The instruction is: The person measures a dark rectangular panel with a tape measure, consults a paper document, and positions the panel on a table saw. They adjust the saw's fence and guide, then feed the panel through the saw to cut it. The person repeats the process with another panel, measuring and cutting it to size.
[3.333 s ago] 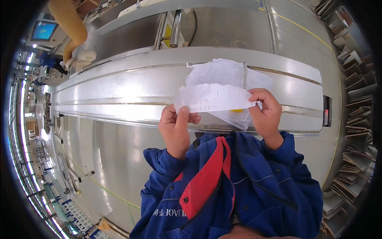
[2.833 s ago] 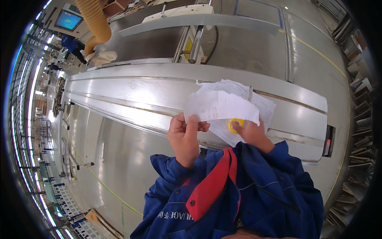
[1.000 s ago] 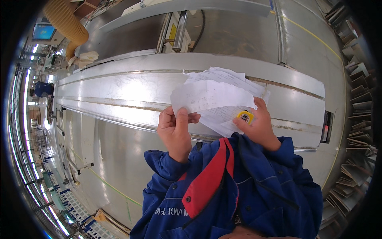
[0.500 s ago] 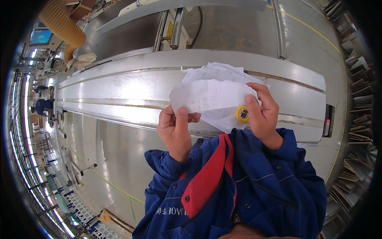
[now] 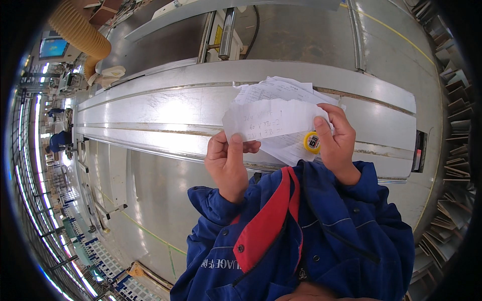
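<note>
A torn strip of white paper [image 5: 281, 116] with faint handwriting is stretched between my two hands. My left hand [image 5: 229, 159] pinches its lower left corner between thumb and fingers. At the right end my right hand [image 5: 337, 143] grips the strip, thumb on top. Beneath it, several printed paper sheets [image 5: 288, 89] lie in a loose pile on the metal sliding table [image 5: 165, 108]. A round yellow tape measure [image 5: 312, 142] sits on these sheets, just left of my right hand.
Beyond the table stands a machine with a dark panel [image 5: 165, 42] and a metal roller [image 5: 227, 37]. A ribbed yellow hose [image 5: 83, 32] hangs at the far left near a screen [image 5: 53, 47]. Many upright boards [image 5: 454, 160] line the right side. A person [image 5: 59, 141] is at the far left.
The view has shifted slightly, so hands and table appear a little further right. The strip is tilted so its writing shows more clearly. Both hands keep their hold.
</note>
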`<state>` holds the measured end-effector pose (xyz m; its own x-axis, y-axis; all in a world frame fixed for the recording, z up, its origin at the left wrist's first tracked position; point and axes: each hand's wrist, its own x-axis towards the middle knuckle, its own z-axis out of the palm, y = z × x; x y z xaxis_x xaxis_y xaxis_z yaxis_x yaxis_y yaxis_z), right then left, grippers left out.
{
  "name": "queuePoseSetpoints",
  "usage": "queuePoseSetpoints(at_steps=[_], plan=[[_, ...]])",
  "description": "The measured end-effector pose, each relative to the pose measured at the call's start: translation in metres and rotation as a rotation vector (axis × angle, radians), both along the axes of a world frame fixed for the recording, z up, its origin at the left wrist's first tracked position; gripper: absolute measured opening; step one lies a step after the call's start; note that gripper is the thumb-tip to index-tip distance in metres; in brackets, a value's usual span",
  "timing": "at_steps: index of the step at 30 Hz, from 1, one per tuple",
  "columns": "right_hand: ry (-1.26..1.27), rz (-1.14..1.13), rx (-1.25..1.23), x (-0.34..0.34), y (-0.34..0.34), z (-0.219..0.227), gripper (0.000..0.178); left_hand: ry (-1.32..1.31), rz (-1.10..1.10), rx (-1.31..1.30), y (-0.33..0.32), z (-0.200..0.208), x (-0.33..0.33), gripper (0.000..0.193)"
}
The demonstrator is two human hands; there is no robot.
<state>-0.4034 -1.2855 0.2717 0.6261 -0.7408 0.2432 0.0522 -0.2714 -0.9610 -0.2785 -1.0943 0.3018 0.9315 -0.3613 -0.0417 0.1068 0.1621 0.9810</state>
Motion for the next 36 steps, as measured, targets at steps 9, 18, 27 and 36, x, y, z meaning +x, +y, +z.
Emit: queuePoseSetpoints(at_steps=[9, 18, 27, 36], plan=[[0.007, 0.012, 0.004, -0.0006, 0.0003, -0.0008, 0.019, 0.009, -0.003, -0.016, 0.0015, -0.0007, -0.0001, 0.017], [-0.106, 0.11, 0.37, 0.0002, 0.0059, -0.0034, 0.021, 0.026, 0.016, -0.002, 0.0024, -0.0018, -0.0013, 0.016], [-0.085, 0.121, 0.567, -0.002, 0.0051, 0.0019, 0.02, 0.024, 0.051, 0.026, -0.0005, 0.0052, -0.0015, 0.013], [-0.11, 0.113, 0.542, -0.0011, 0.0051, 0.0044, 0.019, -0.018, 0.058, 0.03, 0.0006, 0.0082, -0.0005, 0.012]])
